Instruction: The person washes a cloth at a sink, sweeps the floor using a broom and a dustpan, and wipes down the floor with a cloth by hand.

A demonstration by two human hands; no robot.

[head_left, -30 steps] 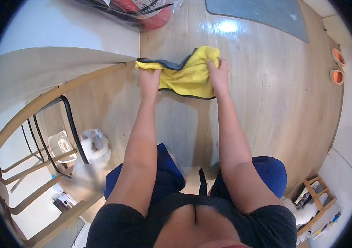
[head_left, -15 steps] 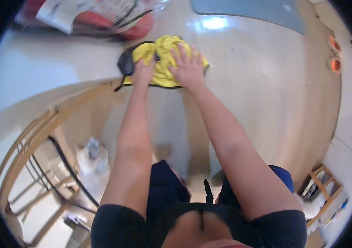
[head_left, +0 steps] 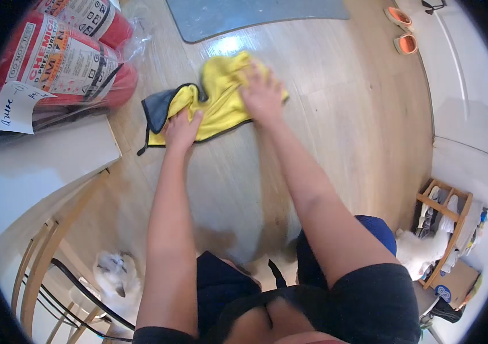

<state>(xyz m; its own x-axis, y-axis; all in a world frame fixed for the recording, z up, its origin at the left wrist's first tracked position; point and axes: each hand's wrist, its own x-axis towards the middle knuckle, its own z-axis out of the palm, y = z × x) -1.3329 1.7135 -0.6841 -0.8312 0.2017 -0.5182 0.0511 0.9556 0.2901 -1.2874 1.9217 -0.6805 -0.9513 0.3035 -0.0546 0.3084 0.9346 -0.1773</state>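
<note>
A yellow cloth (head_left: 221, 94) with dark edging and a grey underside lies rumpled on the wood-look floor. Its left corner is folded over, showing grey, and a small loop sticks out there. My left hand (head_left: 181, 131) rests on the cloth's left part beside that fold, thumb apart from the fingers; some fingertips are hard to see against the fold. On the right part, my right hand (head_left: 264, 98) lies flat with fingers spread, slightly blurred. Both palms face down, and both arms reach straight forward.
Red fire extinguishers (head_left: 66, 60) in clear plastic are at upper left, above a white surface (head_left: 54, 155). A blue-grey mat (head_left: 255, 14) lies ahead. Orange-lined shoes (head_left: 406, 44) stand by the right wall. One cat (head_left: 115, 275) is near the wooden chair (head_left: 63, 241); a white animal (head_left: 424, 249) is by a wooden rack (head_left: 442, 206).
The view has shifted, with the surroundings sliding left. Relative to the floor, both hands and the cloth have moved right. The cloth is more stretched out, its grey corner showing more.
</note>
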